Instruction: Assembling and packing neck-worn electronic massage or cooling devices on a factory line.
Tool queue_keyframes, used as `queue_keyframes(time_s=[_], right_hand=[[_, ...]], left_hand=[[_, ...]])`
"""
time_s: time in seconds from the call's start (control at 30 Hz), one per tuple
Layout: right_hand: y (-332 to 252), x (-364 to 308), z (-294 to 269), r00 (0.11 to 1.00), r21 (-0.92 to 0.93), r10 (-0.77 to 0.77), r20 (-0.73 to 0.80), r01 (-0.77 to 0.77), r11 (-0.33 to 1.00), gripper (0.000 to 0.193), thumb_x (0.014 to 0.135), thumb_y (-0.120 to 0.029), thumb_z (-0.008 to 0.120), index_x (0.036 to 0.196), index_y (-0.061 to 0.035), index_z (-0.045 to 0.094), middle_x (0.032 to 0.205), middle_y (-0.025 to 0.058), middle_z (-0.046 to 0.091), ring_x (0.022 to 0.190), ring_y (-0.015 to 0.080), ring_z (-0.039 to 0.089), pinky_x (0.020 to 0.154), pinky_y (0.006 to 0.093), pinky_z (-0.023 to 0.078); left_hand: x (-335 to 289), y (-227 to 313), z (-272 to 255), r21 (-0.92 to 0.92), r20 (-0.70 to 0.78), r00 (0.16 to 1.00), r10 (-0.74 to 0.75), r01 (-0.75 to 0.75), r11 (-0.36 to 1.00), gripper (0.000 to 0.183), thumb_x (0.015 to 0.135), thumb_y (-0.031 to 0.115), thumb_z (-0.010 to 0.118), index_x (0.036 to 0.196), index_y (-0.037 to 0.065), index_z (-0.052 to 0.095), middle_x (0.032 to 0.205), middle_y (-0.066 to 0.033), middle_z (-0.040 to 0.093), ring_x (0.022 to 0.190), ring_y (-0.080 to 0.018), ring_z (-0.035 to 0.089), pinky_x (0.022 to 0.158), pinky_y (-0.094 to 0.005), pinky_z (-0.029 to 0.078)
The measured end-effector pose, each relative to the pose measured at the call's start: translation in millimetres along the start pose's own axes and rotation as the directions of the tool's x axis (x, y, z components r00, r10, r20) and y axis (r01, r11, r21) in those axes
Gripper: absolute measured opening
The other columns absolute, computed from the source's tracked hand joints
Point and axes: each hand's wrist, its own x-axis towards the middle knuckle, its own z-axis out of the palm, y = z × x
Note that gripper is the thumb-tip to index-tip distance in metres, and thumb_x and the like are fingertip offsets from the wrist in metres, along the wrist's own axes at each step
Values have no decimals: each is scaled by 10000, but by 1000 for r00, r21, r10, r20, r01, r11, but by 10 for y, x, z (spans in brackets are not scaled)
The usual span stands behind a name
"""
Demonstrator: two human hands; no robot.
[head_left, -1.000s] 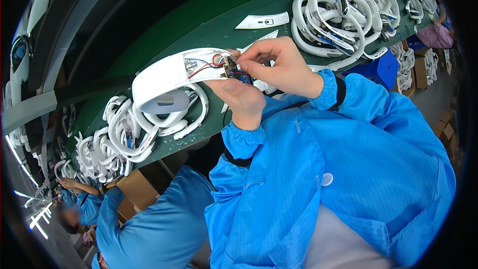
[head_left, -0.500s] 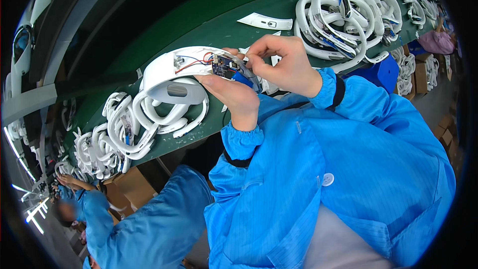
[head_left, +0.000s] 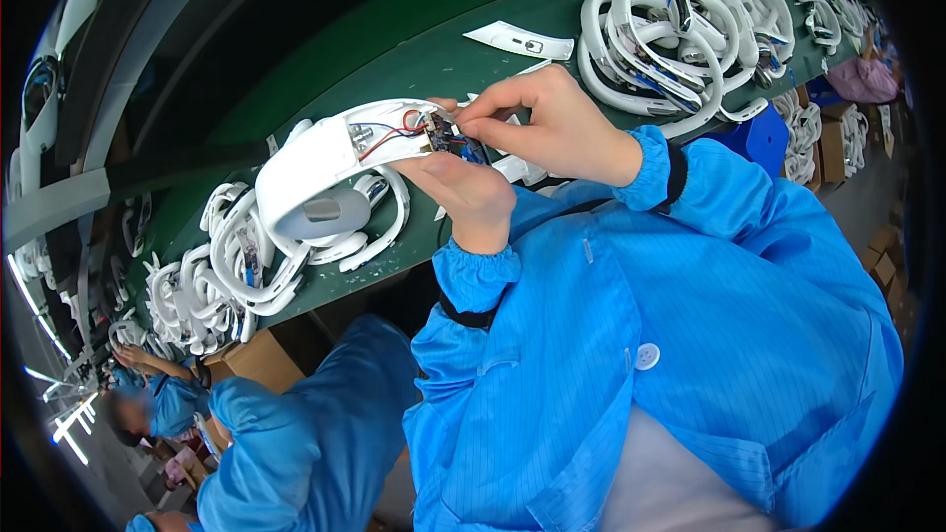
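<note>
At ten o'clock, a white curved housing (head_left: pixel 305 158) is gripped by its open end in the left hand (head_left: pixel 478 195), thumb on the near side and fingertips at the far edge. By the circuit board (head_left: pixel 443 133) at that end, the fingertips of the right hand (head_left: pixel 552 123) are set close together; whether anything is pinched cannot be told. The thin wires (head_left: pixel 382 141) could be snagged or strained if the board were pulled outward, and the housing could be tipped if the one-sided grip were loosened. Below it, a green bench (head_left: pixel 394 69) is covered with ring-shaped parts (head_left: pixel 680 39) at one to two o'clock and more rings (head_left: pixel 229 261) at nine. A blue bin (head_left: pixel 759 141) is seen past two o'clock, a cardboard box (head_left: pixel 261 360) at eight, and a blue-clad co-worker (head_left: pixel 305 433) at seven.
</note>
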Motion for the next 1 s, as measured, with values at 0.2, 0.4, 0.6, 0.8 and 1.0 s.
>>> queue_keyframes(time_s=[0.2,0.4,0.6,0.8,1.0], right_hand=[[51,6,99,973,-187,-194,-128,168,968,98,706,-65,628,756,20,634,699,93,645,615,130,602,593,247,489],[712,336,-37,993,-70,28,-116,-37,997,94,736,-40,590,789,37,604,725,57,612,651,91,577,634,224,480],[398,370,21,989,248,78,124,-107,963,128,796,-65,599,855,49,606,803,75,630,738,115,606,679,217,487],[28,238,75,950,179,97,297,-155,972,208,807,-66,623,990,32,634,823,67,649,744,70,585,657,181,463],[128,214,140,965,325,123,232,-196,925,159,786,-82,630,900,23,663,774,57,653,648,58,558,568,179,439]], left_hand=[[-9,-31,-26,-39,31,999,13,-12,999,733,899,595,203,1229,-59,206,988,-173,463,865,-208,500,731,-318,439],[79,-92,-168,-180,-103,946,-307,286,941,753,863,671,109,1141,37,405,848,-131,569,740,-221,564,669,-331,482],[78,-63,-270,-322,-93,918,-386,339,884,768,852,686,101,1129,38,407,860,-129,568,769,-218,574,678,-319,481],[94,-16,-157,-322,-184,927,-328,258,911,783,847,696,141,1105,3,399,935,-128,540,793,-202,555,687,-304,474],[47,-67,-169,-270,-32,978,-205,189,944,787,850,685,229,1193,-21,276,947,-161,507,801,-194,547,673,-286,470]])
